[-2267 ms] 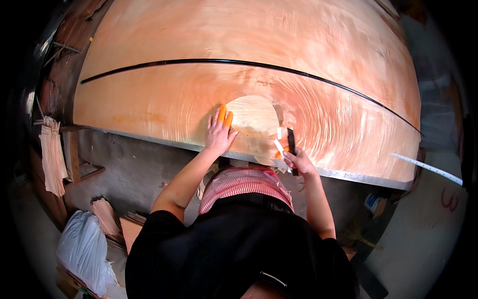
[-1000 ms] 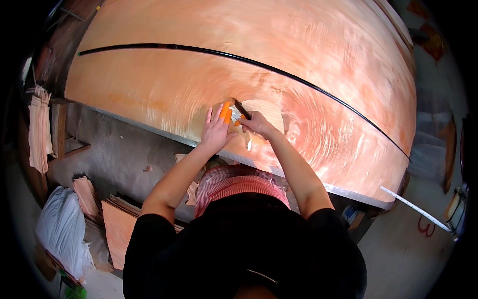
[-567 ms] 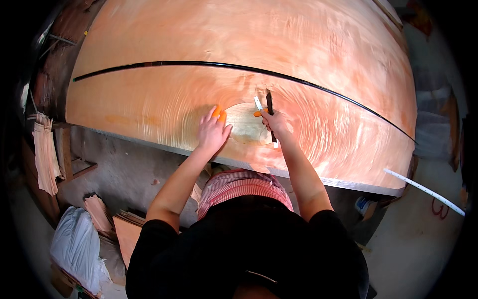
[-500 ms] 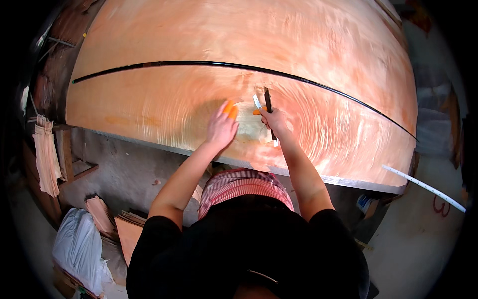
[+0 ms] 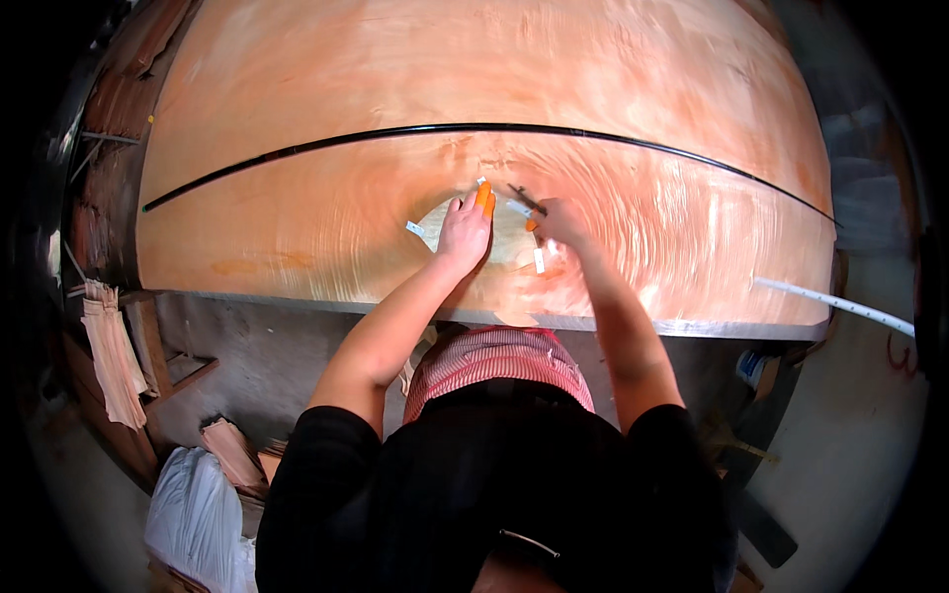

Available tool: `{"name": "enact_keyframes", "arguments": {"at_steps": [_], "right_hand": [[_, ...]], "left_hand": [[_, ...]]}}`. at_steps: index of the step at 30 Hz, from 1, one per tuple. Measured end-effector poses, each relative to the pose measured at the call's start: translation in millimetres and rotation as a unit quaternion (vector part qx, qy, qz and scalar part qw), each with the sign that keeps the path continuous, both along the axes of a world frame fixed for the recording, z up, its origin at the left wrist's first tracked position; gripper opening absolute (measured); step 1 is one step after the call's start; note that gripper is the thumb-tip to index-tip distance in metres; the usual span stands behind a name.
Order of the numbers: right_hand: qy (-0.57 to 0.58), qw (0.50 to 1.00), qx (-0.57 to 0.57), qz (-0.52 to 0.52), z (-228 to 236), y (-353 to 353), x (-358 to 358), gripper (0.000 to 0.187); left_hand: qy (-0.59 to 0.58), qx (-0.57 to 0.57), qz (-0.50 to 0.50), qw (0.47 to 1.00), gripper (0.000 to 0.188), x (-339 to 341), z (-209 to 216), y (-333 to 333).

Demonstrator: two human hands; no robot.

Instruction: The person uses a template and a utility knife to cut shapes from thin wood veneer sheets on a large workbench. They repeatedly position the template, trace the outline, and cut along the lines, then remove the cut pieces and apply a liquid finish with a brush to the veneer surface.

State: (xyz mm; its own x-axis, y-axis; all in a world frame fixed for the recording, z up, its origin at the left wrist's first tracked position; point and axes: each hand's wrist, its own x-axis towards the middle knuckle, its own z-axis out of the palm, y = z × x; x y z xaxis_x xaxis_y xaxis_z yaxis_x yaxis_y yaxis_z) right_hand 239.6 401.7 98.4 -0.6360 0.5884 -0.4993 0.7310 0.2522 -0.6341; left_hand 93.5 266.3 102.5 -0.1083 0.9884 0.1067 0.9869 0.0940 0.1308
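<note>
A large sheet of orange-tan wood veneer [image 5: 326,232] covers the table in front of me, with a pale oval patch [image 5: 509,242] near its front edge. My left hand [image 5: 465,229] lies over the patch's upper left, fingers stretched out and an orange cover on a fingertip. That fingertip touches a small white tape piece [image 5: 481,181]. Closed around a slim dark knife [image 5: 528,199], my right hand [image 5: 561,223] is at the patch's right; motion blurs it. A white strip [image 5: 519,209] shows beside its fingers. Other tape pieces lie at the patch's left [image 5: 415,229] and lower right [image 5: 540,260].
A long, thin black rod [image 5: 445,127] crosses the veneer beyond my hands. At the right, a white measuring strip [image 5: 830,299] sticks out past the table. Veneer scraps [image 5: 114,351] hang at the left, above a white plastic bag [image 5: 196,509] on the floor.
My left hand has moved from the patch's left side to its upper edge, uncovering a tape piece. The right hand has tilted the knife, its tip swinging left. The view has shifted slightly.
</note>
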Motion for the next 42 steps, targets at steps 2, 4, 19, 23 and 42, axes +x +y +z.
{"name": "enact_keyframes", "arguments": {"at_steps": [2, 4, 19, 23, 42], "right_hand": [[0.005, 0.998, -0.055, -0.004, 4, 11, 15, 0.019], [0.009, 0.988, -0.129, -0.086, 10, -18, 28, 0.020], [0.027, 0.983, -0.124, -0.129, -10, -135, 67, 0.026], [-0.029, 0.997, -0.076, 0.006, 13, -94, 92, 0.023], [0.140, 0.950, -0.213, -0.183, 29, -152, 9, 0.020]], "left_hand": [[0.002, 0.035, -0.002, 0.999, 0.027, -2, -4, 2], [-0.015, 0.035, 0.007, 0.999, 0.026, -3, -4, 1], [-0.106, -0.069, -0.107, 0.986, 0.070, 64, 3, -97], [-0.132, -0.076, -0.106, 0.983, 0.065, 64, 0, -98], [-0.123, -0.008, 0.083, 0.989, 0.066, 14, 4, -152]]}}
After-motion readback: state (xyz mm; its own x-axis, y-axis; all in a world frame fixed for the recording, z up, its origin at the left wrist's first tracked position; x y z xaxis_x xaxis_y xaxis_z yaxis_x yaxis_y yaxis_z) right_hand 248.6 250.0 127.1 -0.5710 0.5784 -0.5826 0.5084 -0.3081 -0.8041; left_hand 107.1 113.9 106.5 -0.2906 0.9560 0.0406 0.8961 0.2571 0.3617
